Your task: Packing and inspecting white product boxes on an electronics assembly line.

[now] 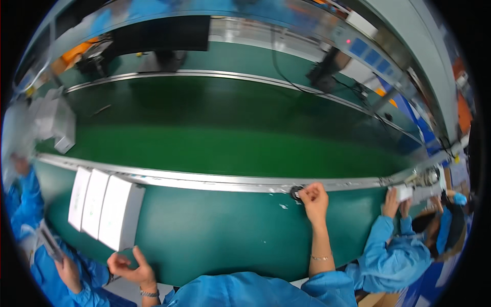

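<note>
My right hand [314, 198] is at the far edge of the green worktop, its fingers pinched on the edge of a small black round object [295, 193]; the fingertips partly cover it, and its exact kind does not show. Small shiny scraps of clear film [284, 206] lie just beside it. My left hand [134, 270] hovers over the near edge of the worktop, thumb and fingers apart, holding nothing. Just beyond it stand three white boxes [120, 214] side by side in a row.
Past a metal rail [215, 182] runs a green conveyor belt [215, 130], with white boxes [55, 120] at its left end. Co-workers in blue sit on both sides; the right one holds a white box [403, 192], the left one a flat grey object [49, 242]. A dark monitor [161, 36] stands behind.
</note>
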### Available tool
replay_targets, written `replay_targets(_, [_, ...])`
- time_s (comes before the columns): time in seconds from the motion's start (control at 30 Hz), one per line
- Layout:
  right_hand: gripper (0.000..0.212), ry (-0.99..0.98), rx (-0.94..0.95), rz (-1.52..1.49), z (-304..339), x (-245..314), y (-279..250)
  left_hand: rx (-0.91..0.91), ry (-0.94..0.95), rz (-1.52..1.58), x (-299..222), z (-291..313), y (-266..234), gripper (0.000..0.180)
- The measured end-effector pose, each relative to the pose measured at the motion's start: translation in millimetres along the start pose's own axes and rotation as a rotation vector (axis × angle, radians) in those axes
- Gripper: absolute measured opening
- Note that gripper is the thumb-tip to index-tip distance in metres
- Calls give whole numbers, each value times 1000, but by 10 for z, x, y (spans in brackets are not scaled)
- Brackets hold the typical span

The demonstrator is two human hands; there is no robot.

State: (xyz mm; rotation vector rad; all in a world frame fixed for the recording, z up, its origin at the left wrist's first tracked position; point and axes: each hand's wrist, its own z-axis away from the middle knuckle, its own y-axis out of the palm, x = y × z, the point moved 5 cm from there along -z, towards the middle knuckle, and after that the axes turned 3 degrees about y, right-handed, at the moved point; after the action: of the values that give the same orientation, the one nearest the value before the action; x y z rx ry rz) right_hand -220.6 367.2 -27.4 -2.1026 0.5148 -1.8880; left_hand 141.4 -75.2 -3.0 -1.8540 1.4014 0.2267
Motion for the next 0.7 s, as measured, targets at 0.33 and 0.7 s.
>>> replay_targets(0.33, [24,-217,-335,521,249,547,8,749,392,354,-880,-586,1341,23])
replay_targets(0.7, [19,-172,-192,220,96,-48,-132,546,104,345,-318,-900,1539,23])
